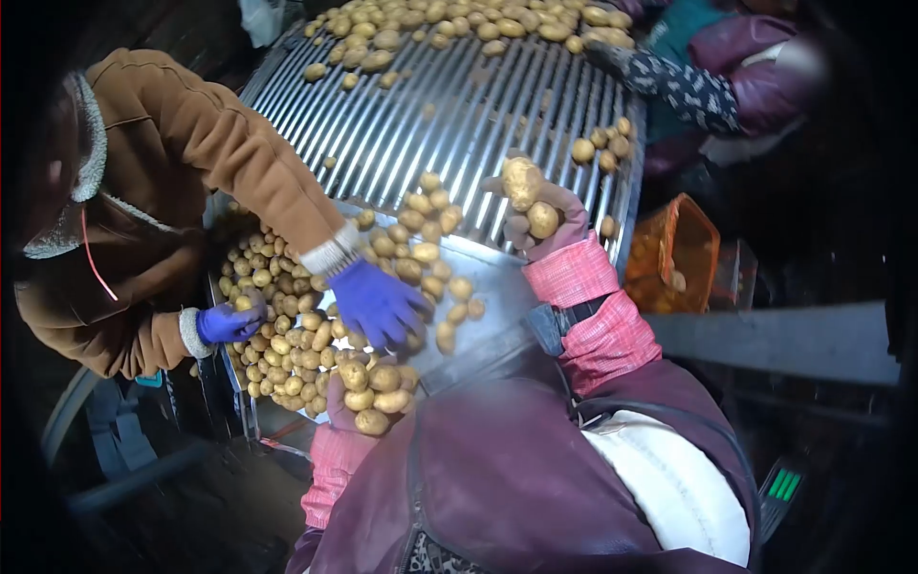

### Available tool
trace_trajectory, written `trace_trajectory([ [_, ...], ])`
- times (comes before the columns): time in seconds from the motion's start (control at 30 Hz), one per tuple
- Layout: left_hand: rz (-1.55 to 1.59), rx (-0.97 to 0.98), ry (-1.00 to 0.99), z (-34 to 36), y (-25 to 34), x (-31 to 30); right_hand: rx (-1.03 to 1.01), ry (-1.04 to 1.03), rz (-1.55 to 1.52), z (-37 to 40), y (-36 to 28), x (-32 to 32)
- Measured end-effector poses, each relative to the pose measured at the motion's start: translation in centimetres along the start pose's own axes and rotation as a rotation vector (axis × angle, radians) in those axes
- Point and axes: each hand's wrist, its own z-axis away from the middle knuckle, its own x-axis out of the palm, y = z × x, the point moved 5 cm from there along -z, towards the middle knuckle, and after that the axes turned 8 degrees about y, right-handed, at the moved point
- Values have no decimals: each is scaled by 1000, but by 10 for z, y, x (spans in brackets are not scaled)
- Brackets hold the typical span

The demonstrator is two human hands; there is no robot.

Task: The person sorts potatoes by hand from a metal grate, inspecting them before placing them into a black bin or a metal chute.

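My right hand (559,215), in a pink sleeve, holds two potatoes (522,183) over the near end of the metal roller grate (430,115). At the lower middle, my left hand (341,407) is mostly hidden behind several potatoes (371,422) resting on and against it. Those potatoes lie at the near edge of a large potato pile (287,335). Loose potatoes (421,251) are scattered between my hands on a smooth metal surface (478,320).
At the left, a co-worker in a brown jacket (191,124) reaches across with purple gloves (378,301). Another person's patterned sleeve (684,91) is at the upper right. An orange bin (703,244) stands right of the grate. More potatoes (459,24) lie along its far end.
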Motion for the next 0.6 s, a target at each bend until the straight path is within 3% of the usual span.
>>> trace_trajectory([
  [0.03, 17, -2, -130, -7, -2, 0, 1, 53, 30, 15, 3, 1],
  [0.07, 71, -45, -13, 0, -8, -8, 7, 115, 57, 33, 9, -1],
  [0.1, 129, -81, 106, 8, -13, -14, -121, 64, 279, 50, 10, 1],
  [0.2, 71, -153, 156, 15, -17, 5, 29, 87, 162, 96, 17, -10],
  [0.27, -1, -191, 115, 7, -25, -6, -139, 246, 403, 123, 28, -15],
  [0.47, -44, -429, -8, -14, -67, 4, -87, 351, 381, 186, 47, -48],
  [0.5, -49, -455, -10, -13, -76, 7, -33, 327, 254, 193, 51, -55],
  [0.6, -2, -538, -71, -6, -99, 21, -69, 295, 261, 215, 54, -62],
])
